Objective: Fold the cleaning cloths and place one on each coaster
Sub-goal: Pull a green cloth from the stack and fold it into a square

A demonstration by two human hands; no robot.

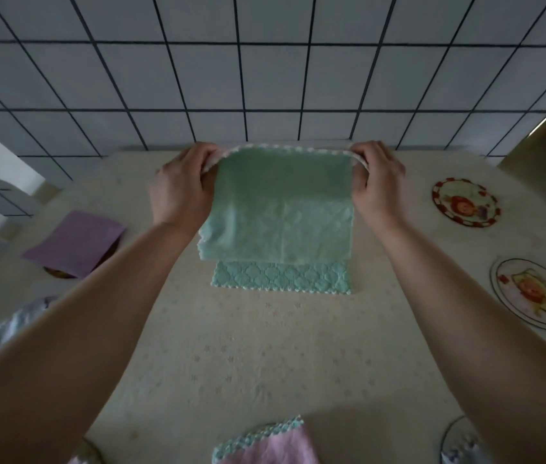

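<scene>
Green cloth [281, 212], both hands gripping corners

A soft, matt green cloth [281, 212] with a quilted weave is seen over a cream table covering [264, 356] of embossed fabric; glossy coasters [529, 293] and smooth glazed wall tiles [271, 75] are shown

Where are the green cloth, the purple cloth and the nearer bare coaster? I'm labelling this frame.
Green quilted cleaning cloth [281, 216]: head view, middle of hanging panel.
Purple folded cloth [77, 242]: head view, centre.
Round picture-printed coaster [529, 293]: head view, printed middle.
</scene>
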